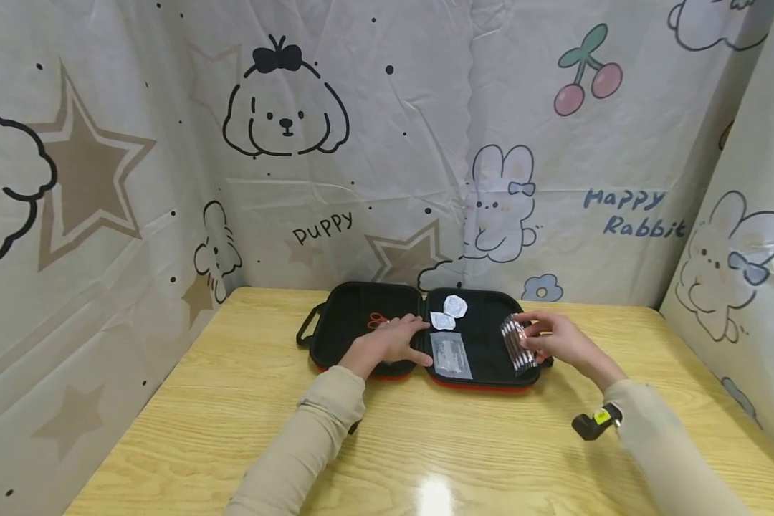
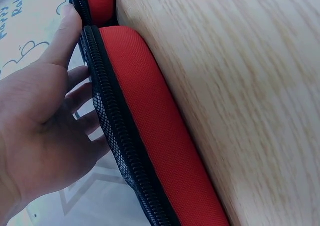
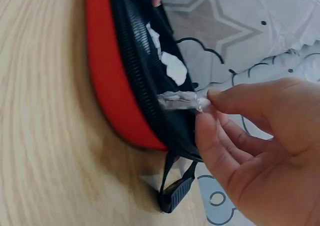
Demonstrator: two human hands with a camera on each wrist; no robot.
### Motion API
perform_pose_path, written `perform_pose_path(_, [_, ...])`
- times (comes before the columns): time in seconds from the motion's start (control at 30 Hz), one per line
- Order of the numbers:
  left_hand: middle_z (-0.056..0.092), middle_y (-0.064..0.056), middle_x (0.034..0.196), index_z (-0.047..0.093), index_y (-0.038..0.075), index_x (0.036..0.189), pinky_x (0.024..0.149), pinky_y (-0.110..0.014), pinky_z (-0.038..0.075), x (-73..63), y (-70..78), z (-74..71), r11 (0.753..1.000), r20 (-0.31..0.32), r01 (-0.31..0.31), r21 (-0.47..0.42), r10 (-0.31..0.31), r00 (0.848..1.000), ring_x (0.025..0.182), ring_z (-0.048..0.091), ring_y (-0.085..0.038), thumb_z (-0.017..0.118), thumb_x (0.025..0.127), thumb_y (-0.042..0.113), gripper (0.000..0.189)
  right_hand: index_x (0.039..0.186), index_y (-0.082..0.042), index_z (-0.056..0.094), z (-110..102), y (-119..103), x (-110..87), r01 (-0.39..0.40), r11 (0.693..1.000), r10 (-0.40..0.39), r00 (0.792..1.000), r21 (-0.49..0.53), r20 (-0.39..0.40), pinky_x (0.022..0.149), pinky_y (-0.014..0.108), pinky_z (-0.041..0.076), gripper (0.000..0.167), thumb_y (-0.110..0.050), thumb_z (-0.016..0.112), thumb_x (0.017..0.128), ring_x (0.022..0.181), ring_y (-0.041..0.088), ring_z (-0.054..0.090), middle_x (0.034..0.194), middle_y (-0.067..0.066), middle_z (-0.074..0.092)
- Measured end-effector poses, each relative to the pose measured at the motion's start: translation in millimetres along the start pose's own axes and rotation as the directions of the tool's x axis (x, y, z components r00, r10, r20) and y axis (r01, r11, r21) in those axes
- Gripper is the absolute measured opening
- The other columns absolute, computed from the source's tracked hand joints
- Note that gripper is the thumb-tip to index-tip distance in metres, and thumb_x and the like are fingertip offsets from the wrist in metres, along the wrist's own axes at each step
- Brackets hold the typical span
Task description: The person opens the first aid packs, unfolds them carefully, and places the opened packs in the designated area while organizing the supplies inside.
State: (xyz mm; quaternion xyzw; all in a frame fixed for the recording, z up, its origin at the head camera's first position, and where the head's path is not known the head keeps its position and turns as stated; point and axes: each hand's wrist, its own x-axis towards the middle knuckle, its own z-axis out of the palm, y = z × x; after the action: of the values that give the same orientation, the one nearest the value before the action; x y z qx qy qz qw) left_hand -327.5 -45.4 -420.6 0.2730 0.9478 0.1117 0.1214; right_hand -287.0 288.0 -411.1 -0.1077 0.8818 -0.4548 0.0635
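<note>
A zippered red and black case [image 1: 486, 340] lies unfolded on the table. My right hand [image 1: 552, 338] pinches the end of a clear packet of swabs [image 1: 516, 350] between thumb and fingers, over the case's right half. In the right wrist view the packet [image 3: 177, 100] is seen edge-on. My left hand [image 1: 396, 340] is over the left half by the hinge, its fingers extended and thumb spread, holding nothing. Partly behind it show the red handles of scissors [image 1: 375, 320]. Two small white packets [image 1: 454, 306] and a flat translucent packet [image 1: 451, 356] lie inside the right half.
Wood-grain table [image 1: 426, 444] extends in front of the case and to both sides. A carry handle [image 1: 307, 326] sticks out at the case's left end. Behind, a printed cloth [image 1: 387, 143] hangs as a backdrop, with more cloth at both sides.
</note>
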Motion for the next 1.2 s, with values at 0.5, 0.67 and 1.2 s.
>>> perform_pose_path(0.5, [0.033,-0.008,0.16,0.039,0.02,0.153,0.119,-0.054,0.028,-0.3,1.0,-0.7,1.0,-0.002,-0.009,-0.004,0.009,1.0,0.146,0.034,-0.032,0.07,0.086,0.056,0.083,0.112,0.006,0.066,30,-5,8.9,0.057,0.898,-0.086,0.995,-0.437,-0.047,0.068,0.031,0.048,0.03,-0.005,0.069,0.084,0.073,0.015,0.059,0.082,0.007,0.068])
perform_pose_path(0.67, [0.033,-0.008,0.16,0.039,0.021,0.153,0.119,-0.054,0.027,-0.4,1.1,-0.7,1.0,-0.001,-0.004,0.0,0.004,1.0,0.146,0.034,-0.032,0.069,0.086,0.056,0.082,0.106,0.0,0.072,35,-10,9.7,0.07,0.869,-0.089,0.996,-0.49,-0.015,0.072,0.036,0.051,0.022,-0.016,0.067,0.092,0.076,0.015,0.059,0.088,0.007,0.07])
perform_pose_path(1.2, [0.032,-0.008,0.161,0.038,0.023,0.154,0.12,-0.053,0.026,-0.1,1.7,-0.5,1.0,0.006,0.007,0.004,-0.007,1.0,0.147,0.033,-0.031,0.068,0.086,0.056,0.082,0.095,-0.006,0.074,43,-8,5.4,-0.002,0.758,-0.068,0.994,-0.653,-0.082,0.067,0.037,0.037,0.016,-0.018,0.074,0.085,0.078,0.024,0.05,0.075,0.0,0.064])
